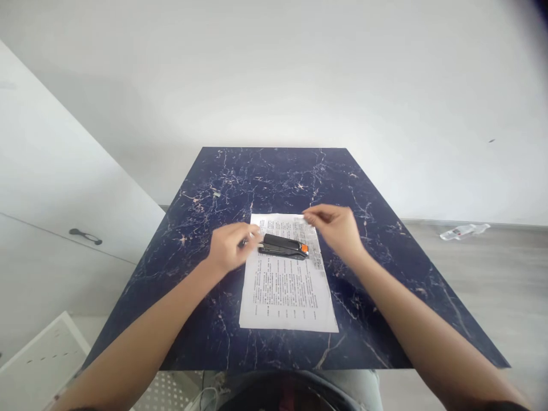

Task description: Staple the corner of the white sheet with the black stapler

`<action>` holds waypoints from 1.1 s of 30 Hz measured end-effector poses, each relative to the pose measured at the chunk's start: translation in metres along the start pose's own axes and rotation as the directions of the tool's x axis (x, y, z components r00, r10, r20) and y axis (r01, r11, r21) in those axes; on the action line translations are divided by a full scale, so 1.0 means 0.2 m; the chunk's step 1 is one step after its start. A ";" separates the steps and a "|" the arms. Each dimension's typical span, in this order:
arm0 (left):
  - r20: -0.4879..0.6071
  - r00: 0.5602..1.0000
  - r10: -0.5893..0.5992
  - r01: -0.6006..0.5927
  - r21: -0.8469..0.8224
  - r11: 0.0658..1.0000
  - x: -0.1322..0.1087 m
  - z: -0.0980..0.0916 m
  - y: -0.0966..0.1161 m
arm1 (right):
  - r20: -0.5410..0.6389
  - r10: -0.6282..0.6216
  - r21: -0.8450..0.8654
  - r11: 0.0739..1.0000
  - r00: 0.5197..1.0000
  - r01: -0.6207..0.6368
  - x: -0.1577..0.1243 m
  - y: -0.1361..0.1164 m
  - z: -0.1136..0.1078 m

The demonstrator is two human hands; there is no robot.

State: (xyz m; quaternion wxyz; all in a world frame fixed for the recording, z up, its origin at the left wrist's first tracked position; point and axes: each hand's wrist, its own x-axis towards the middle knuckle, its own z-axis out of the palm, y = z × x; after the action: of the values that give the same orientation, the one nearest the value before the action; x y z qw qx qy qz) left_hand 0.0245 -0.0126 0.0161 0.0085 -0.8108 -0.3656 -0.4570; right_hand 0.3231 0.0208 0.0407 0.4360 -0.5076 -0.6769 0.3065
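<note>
A black stapler [282,246] with an orange patch at its right end lies sideways across the upper part of a printed paper stack [286,291]. My left hand [231,246] is at the stapler's left end, its fingers curled together and slightly blurred. A small pale piece shows between those fingertips and the stapler; whether the hand grips it is unclear. Over the paper's top right corner, my right hand [338,231] has thumb and forefinger pinched together. What the pinch holds, if anything, is too small to make out.
The paper rests on a dark blue marbled table [265,182], its far edge near a white wall [274,74]. A white cabinet [55,182] with a dark handle stands at left. On the floor at right lies a clear plastic item [464,231]. A white perforated panel [45,359] is at lower left.
</note>
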 end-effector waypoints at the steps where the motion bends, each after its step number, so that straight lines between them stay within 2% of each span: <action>1: 0.024 0.987 -0.162 0.159 0.087 0.983 0.01 -0.03 -0.07 | -0.067 0.045 -0.091 0.995 0.997 -0.051 0.05 0.10 -0.08; 2: 0.037 0.944 -0.328 0.317 0.182 0.931 0.03 -0.05 -0.16 | -0.163 0.065 -0.183 0.979 0.985 -0.095 0.10 0.20 -0.16; 3: 0.063 0.896 -0.439 0.409 0.265 0.873 0.04 -0.08 -0.25 | -0.239 0.076 -0.248 0.959 0.968 -0.137 0.15 0.31 -0.24; 4: 0.106 0.863 -0.495 0.440 0.326 0.837 0.05 -0.10 -0.34 | -0.300 0.100 -0.276 0.943 0.949 -0.187 0.18 0.41 -0.32; 6: 0.119 0.841 -0.528 0.443 0.409 0.798 0.05 -0.12 -0.51 | -0.369 0.166 -0.247 0.931 0.915 -0.268 0.22 0.59 -0.42; 8: 0.120 0.824 -0.554 0.443 0.473 0.762 0.05 -0.12 -0.64 | -0.399 0.177 -0.232 0.930 0.899 -0.286 0.25 0.70 -0.46; 11: 0.121 0.757 -0.642 0.494 0.538 0.683 0.04 -0.08 -0.73 | -0.390 0.147 -0.247 0.934 0.909 -0.257 0.27 0.77 -0.45; 13: 0.135 0.747 -0.650 0.490 0.549 0.677 0.03 -0.06 -0.73 | -0.388 0.127 -0.264 0.934 0.913 -0.242 0.29 0.78 -0.43; 19: 0.132 0.779 -0.612 0.456 0.551 0.699 0.01 -0.08 -0.69 | -0.433 0.104 -0.311 0.915 0.895 -0.257 0.27 0.78 -0.46; 21: 0.098 0.773 -0.626 0.482 0.550 0.682 -0.01 -0.08 -0.68 | -0.393 0.091 -0.368 0.896 0.915 -0.247 0.26 0.77 -0.47; 25: 0.010 0.766 -0.643 0.549 0.511 0.661 -0.04 -0.08 -0.66 | -0.211 0.046 -0.503 0.852 0.976 -0.149 0.26 0.75 -0.46; 28: -0.026 0.747 -0.664 0.606 0.437 0.665 -0.05 -0.09 -0.61 | -0.175 0.041 -0.545 0.828 0.984 -0.132 0.28 0.74 -0.45; 33: -0.118 0.694 -0.711 0.713 0.253 0.654 -0.04 -0.07 -0.49 | -0.238 0.066 -0.502 0.846 0.969 -0.181 0.30 0.74 -0.44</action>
State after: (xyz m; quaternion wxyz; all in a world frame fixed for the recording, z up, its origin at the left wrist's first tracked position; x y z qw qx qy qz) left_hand -0.0480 0.0494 -0.0132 -0.0554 -0.5912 -0.7142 -0.3706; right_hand 0.4594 0.1190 -0.0314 0.3313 -0.6789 -0.6498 0.0839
